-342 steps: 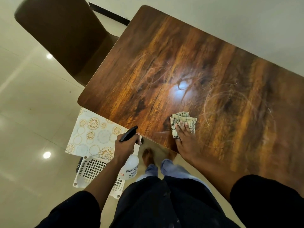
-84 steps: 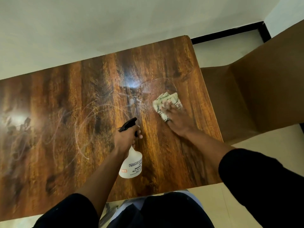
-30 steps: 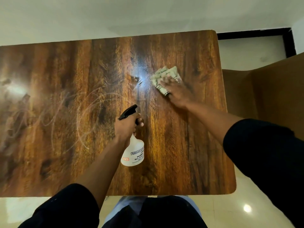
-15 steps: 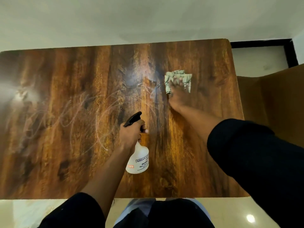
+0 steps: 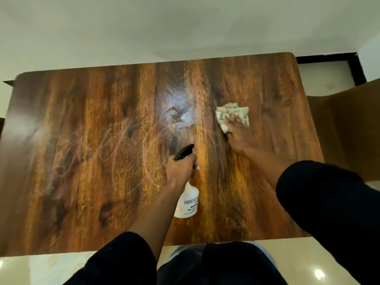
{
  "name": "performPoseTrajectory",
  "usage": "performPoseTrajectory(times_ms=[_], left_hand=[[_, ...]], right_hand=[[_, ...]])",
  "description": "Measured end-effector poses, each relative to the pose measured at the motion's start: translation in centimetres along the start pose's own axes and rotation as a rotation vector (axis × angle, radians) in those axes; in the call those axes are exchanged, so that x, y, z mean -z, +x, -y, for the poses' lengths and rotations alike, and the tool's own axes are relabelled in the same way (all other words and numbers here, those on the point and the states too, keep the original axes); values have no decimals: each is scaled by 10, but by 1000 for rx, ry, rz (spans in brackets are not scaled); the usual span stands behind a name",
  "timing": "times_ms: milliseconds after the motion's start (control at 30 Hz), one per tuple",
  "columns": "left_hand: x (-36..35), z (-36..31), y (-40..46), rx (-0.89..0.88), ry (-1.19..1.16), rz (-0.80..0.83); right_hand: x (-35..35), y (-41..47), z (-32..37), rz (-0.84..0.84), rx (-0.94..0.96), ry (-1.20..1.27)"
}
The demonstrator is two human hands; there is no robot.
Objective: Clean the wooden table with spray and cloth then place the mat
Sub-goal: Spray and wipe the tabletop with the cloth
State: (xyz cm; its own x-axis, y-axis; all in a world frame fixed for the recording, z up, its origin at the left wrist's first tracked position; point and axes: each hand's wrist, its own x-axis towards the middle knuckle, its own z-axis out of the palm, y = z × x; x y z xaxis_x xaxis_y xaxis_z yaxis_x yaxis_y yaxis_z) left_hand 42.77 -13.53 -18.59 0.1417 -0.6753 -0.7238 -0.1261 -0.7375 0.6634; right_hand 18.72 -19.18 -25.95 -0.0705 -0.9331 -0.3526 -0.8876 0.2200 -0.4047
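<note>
Cloth (image 5: 232, 116): folded pale rag with a dark printed pattern, its edges crumpled, lay flat on the wooden table (image 5: 102, 140) toward the right end of the top, well apart from the far edge. The outline was blurred.

Right hand (image 5: 239, 133): lay palm-down on the near half of the cloth, fingers extended and spread over it, pressing it to the table; the cloth's far edge showed beyond the fingertips. The forearm ran back toward the table's near right corner, sleeve black.

Spray bottle (image 5: 188, 204): white plastic body with a printed label partly readable as "KISSAN", black trigger head pointing away toward the table's far edge. It was held tilted above the table's middle, nearer the front edge than the cloth, to the left of the cloth.

Left hand (image 5: 181, 168): fingers wrapped round the neck of the spray bottle just below the trigger head, the bottle body hanging beneath the wrist. Forearm bare, black sleeve at the table's near edge.

Wooden table: dark brown streaked grain, rounded corners, a bright wet reflection patch at centre just left of the cloth, and pale looping smear lines across the left half.

Chair (image 5: 349, 128): brown, stood against the table's right end.

Floor (image 5: 298, 264): glossy pale tile below the table's near edge.
</note>
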Motion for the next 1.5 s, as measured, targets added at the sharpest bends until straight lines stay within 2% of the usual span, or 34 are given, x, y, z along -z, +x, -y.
performPoseTrajectory(times_ms=[133,233,300,400,567,667,767,900,967,1067,1167,1233,1300,1400,1500], left_hand=[[5,3,-4,12,49,84],[7,7,-4,16,53,122],[9,10,-3,1,67,137],[17,14,-2,-17,84,133],[29,16,-3,-14,77,84],[30,13,-8,-14,83,82],[34,16,-10,-28,90,109],[36,19,-17,-53,78,136],[36,21,-21,-55,77,126],[39,26,-28,-55,51,86],[46,34,-31,-70,62,74],[51,38,-29,-55,50,77],[55,41,-30,-49,55,92],[60,44,-31,-52,25,41],[64,45,-35,-62,-21,-61]], right_hand=[[7,-34,-45,-66,-260,129],[-1,-44,-37,-113,-361,228],[-9,-45,-18,-141,-364,236],[-28,-55,20,-85,-202,164],[-67,-87,69,97,231,9],[-74,-97,52,180,298,-16],[-60,-107,28,128,186,54],[-40,-124,-18,-82,-201,186],[-33,-136,-39,-122,-333,204],[-28,-144,-49,-127,-454,243],[-34,-138,-28,-158,-529,280],[-46,-136,-2,-169,-474,249],[-67,-142,25,-146,-313,197],[-95,-157,68,-34,-35,158],[-111,-165,98,105,243,5]])
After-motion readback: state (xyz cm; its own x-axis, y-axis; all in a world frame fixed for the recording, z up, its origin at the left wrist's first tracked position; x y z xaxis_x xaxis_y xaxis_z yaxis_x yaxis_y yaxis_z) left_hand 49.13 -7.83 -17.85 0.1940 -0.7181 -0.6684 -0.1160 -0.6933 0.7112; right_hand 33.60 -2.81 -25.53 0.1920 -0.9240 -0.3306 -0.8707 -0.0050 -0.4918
